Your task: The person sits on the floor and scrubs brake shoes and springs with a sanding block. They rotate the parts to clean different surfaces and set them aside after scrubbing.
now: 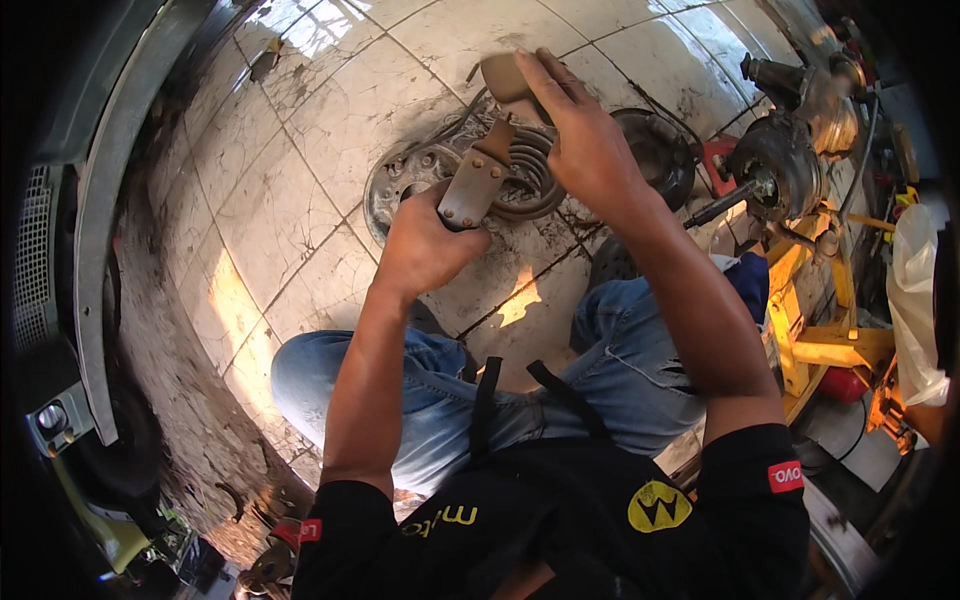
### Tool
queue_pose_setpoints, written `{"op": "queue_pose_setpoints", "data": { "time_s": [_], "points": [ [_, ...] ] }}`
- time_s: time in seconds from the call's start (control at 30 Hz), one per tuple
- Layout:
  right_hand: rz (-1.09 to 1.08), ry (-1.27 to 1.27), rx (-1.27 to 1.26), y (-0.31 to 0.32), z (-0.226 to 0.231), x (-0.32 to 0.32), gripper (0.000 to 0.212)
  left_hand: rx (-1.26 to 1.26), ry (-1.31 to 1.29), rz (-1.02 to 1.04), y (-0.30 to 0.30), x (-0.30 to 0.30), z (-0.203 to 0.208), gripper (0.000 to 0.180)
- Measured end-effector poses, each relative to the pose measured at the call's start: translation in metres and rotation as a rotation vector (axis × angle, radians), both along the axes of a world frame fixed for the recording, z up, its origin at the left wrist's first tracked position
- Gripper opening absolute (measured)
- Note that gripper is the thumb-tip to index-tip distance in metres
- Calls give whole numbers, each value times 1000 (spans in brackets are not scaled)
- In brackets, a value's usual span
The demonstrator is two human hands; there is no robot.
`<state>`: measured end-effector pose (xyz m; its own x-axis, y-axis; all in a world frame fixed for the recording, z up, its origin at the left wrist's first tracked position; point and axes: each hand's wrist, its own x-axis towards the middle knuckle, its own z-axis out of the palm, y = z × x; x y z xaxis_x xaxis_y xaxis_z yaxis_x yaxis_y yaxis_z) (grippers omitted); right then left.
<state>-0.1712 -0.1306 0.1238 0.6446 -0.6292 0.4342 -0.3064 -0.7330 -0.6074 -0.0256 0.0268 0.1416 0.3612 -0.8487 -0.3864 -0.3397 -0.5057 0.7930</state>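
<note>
My left hand [425, 245] is closed around a flat metal piece [472, 190] with several rivets and a rusty, jagged, blade-like end pointing away from me. Beyond it, my right hand [580, 125] has its fingers laid along a flat brown pad-like piece [503, 78] with a rounded edge; the thumb is hidden. A small gap separates the two pieces. Below them on the floor lie a grey cast metal cover [385, 190] with holes and a coil spring [540, 190]. To their right rests a black round dished part [655, 150], partly behind my right forearm.
I sit low on a stained tiled floor [330, 130], legs spread. On the right stand a greasy hub with a shaft [765, 165], a yellow metal stand [840, 345] and a white plastic bag [912, 300]. A vehicle's metal edge [95, 220] runs along the left.
</note>
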Motion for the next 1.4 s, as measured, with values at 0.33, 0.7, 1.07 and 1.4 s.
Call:
{"op": "queue_pose_setpoints", "data": {
  "time_s": [0.33,0.7,1.07,1.4],
  "points": [
    [114,44,-95,2,6,-3,60,1,-15,-28,-2,-2,10,53],
    [176,39,52,20,8,3,86,-65,-253,-87,-2,3,-13,52],
    [115,-99,566,-19,-1,-19,70,-118,-704,-110,0,2,-29,65],
    [258,-378,1433,19,31,-10,53,-213,-678,-123,4,-7,-31,72]
  ]
}}
